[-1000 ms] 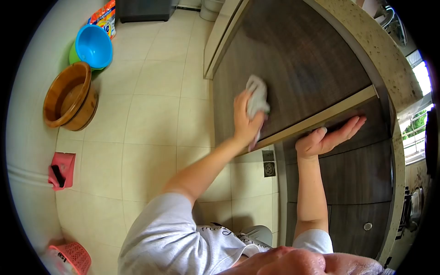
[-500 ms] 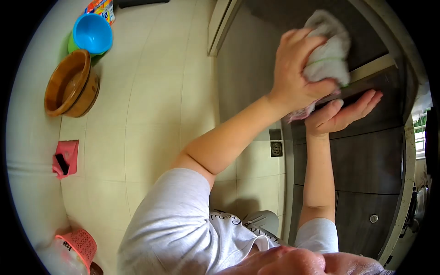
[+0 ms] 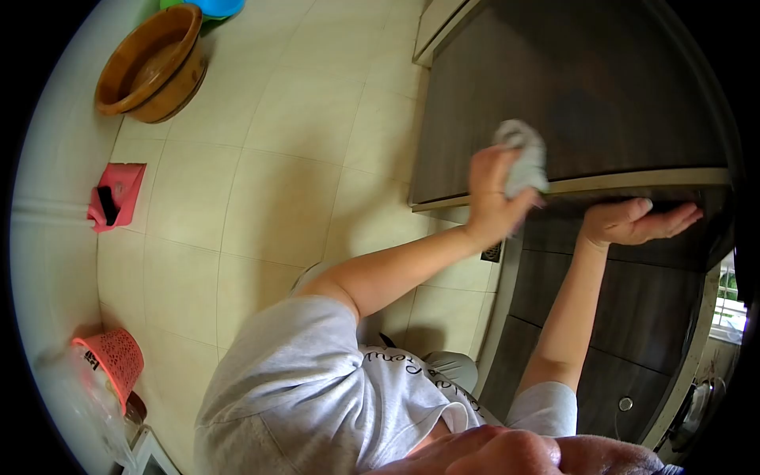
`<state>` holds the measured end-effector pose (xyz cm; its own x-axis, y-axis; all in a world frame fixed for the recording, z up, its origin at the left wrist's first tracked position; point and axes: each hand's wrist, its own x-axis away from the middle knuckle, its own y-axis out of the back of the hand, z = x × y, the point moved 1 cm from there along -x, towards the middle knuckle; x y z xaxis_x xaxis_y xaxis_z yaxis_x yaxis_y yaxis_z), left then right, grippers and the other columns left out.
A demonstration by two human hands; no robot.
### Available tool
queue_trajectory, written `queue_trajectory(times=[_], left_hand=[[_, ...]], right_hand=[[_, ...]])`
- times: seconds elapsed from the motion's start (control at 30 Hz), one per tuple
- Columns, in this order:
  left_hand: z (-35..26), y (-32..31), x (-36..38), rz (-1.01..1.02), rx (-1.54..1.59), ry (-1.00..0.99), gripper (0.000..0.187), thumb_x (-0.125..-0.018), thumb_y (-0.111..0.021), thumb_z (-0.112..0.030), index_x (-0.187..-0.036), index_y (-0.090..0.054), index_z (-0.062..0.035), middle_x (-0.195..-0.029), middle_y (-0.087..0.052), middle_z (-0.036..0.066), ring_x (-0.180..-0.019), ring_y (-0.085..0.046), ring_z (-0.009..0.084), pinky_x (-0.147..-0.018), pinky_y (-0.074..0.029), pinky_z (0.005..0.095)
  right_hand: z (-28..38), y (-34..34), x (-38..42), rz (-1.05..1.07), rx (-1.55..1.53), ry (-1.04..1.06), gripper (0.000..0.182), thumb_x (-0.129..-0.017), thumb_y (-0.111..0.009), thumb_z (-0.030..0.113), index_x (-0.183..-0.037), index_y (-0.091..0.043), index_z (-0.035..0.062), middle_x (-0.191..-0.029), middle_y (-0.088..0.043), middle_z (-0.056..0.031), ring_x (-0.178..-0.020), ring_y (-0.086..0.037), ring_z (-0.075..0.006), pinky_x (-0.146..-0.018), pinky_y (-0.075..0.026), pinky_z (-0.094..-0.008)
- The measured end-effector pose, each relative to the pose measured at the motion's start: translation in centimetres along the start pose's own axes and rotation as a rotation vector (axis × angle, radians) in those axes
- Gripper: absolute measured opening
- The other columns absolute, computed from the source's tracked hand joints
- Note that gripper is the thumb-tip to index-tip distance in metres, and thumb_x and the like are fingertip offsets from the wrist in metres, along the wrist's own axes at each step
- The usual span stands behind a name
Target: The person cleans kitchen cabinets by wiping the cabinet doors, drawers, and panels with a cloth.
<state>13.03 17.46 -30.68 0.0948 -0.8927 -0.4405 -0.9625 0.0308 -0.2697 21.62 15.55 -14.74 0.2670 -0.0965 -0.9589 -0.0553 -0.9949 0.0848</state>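
Observation:
My left hand [image 3: 489, 199] grips a crumpled grey-white cloth [image 3: 524, 161] and presses it on the dark wood-grain cabinet door [image 3: 578, 95], close to the door's pale edge strip [image 3: 641, 180]. My right hand [image 3: 637, 223] is flat, with the fingers held out, just under that edge strip and against the dark panel below it. It holds nothing. Both arms reach out from my grey shirt at the bottom of the view.
On the cream tiled floor [image 3: 277, 198] stand a brown wooden basin [image 3: 150, 63], a blue bowl [image 3: 214, 6], a pink holder [image 3: 115, 196] by the wall and a pink mesh basket [image 3: 111, 358]. A floor drain [image 3: 492, 252] lies by the cabinet base. A lower cabinet door carries a round knob [image 3: 625, 404].
My left hand swept the cloth up and right across the door, then came back down to the door's edge. My right hand stayed under the edge. The view shifted down and left.

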Motion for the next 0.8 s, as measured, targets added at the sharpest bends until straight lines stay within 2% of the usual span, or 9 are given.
queue_trajectory(times=[0.1, 0.3, 0.43, 0.5, 0.53, 0.57, 0.63, 0.73, 0.8], left_hand=[[-1.3, -0.8, -3.7, -0.015, 0.199, -0.187, 0.053, -0.06, -0.068, -0.024, -0.107, -0.054, -0.006, -0.113, -0.049, 0.015, -0.105, -0.044, 0.037, -0.09, -0.035, 0.0453], [8.4, -0.4, -2.9, -0.028, 0.16, -0.053, 0.057, -0.062, -0.069, -0.023, -0.114, -0.052, -0.005, -0.12, -0.048, 0.019, -0.113, -0.042, 0.0386, -0.096, -0.035, 0.0455], [18.1, 3.7, 3.2, 0.034, -0.184, 0.342, 0.061, -0.071, -0.066, -0.024, -0.125, -0.043, -0.0056, -0.124, -0.045, 0.021, -0.114, -0.043, 0.0377, -0.098, -0.036, 0.0429], [23.5, 5.6, 6.3, 0.015, -0.108, 0.704, 0.053, -0.08, -0.062, -0.032, -0.122, -0.044, -0.0048, -0.113, -0.052, 0.02, -0.105, -0.051, 0.0337, -0.09, -0.041, 0.0416], [21.5, 7.2, 5.7, 0.075, 0.182, 1.092, 0.048, -0.082, -0.062, -0.033, -0.117, -0.047, -0.0031, -0.101, -0.058, 0.018, -0.093, -0.057, 0.0315, -0.082, -0.045, 0.0407], [22.7, 6.5, 6.8, 0.08, 0.188, 1.094, 0.048, -0.082, -0.062, -0.033, -0.117, -0.047, -0.0031, -0.101, -0.058, 0.018, -0.093, -0.057, 0.0315, -0.082, -0.045, 0.0407], [21.9, 6.3, 7.1, -0.125, 0.033, 0.83, 0.043, -0.083, -0.061, -0.03, -0.112, -0.048, -0.0013, -0.094, -0.061, 0.016, -0.081, -0.06, 0.0293, -0.074, -0.047, 0.0406], [19.2, 4.7, 8.9, -0.007, -0.178, 0.784, 0.056, -0.082, -0.061, -0.031, -0.125, -0.041, -0.0006, -0.114, -0.051, 0.021, -0.104, -0.046, 0.0369, -0.091, -0.036, 0.044], [13.7, 4.2, 7.5, 0.008, -0.233, 0.497, 0.062, -0.079, -0.063, -0.031, -0.129, -0.038, -0.003, -0.12, -0.044, 0.02, -0.111, -0.037, 0.0393, -0.097, -0.031, 0.046]], right_hand=[[0.5, -0.1, -0.3, 0.012, 0.01, 0.001, 0.06, -0.092, -0.038, 0.03, -0.135, -0.028, -0.0105, -0.142, -0.024, -0.0283, -0.134, -0.021, -0.0384, -0.109, -0.016, -0.0469], [1.4, -0.6, -0.5, 0.021, -0.079, 0.001, 0.061, -0.087, -0.035, 0.025, -0.135, -0.024, -0.0118, -0.141, -0.025, -0.0274, -0.128, -0.031, -0.034, -0.106, -0.026, -0.0409], [1.7, -1.1, -0.7, 0.013, -0.121, -0.026, 0.062, -0.083, -0.033, 0.02, -0.135, -0.024, -0.0125, -0.137, -0.031, -0.0252, -0.121, -0.04, -0.0298, -0.099, -0.038, -0.0347], [1.6, -1.1, -0.8, 0.0, -0.112, 0.003, 0.062, -0.082, -0.034, 0.019, -0.135, -0.025, -0.0111, -0.134, -0.035, -0.0246, -0.115, -0.045, -0.0287, -0.094, -0.042, -0.0334], [1.5, -1.0, -0.9, -0.01, -0.106, 0.02, 0.062, -0.081, -0.034, 0.019, -0.135, -0.026, -0.0104, -0.133, -0.037, -0.0242, -0.112, -0.048, -0.0282, -0.091, -0.044, -0.0328], [1.2, -0.9, -0.8, -0.008, -0.101, 0.026, 0.062, -0.081, -0.034, 0.019, -0.135, -0.026, -0.0104, -0.133, -0.037, -0.0242, -0.112, -0.048, -0.0282, -0.091, -0.044, -0.0328], [0.7, -0.7, -0.4, -0.02, -0.111, -0.049, 0.062, -0.081, -0.034, 0.019, -0.135, -0.028, -0.0098, -0.132, -0.038, -0.0245, -0.11, -0.049, -0.0276, -0.089, -0.045, -0.0327], [1.7, -1.3, -0.7, -0.015, -0.13, -0.036, 0.061, -0.08, -0.034, 0.019, -0.134, -0.029, -0.0103, -0.13, -0.039, -0.0244, -0.108, -0.05, -0.0265, -0.086, -0.046, -0.0314], [1.7, -1.1, -1.1, 0.0, -0.076, 0.022, 0.061, -0.08, -0.034, 0.019, -0.133, -0.029, -0.0105, -0.129, -0.04, -0.0246, -0.107, -0.05, -0.0261, -0.085, -0.047, -0.0307]])
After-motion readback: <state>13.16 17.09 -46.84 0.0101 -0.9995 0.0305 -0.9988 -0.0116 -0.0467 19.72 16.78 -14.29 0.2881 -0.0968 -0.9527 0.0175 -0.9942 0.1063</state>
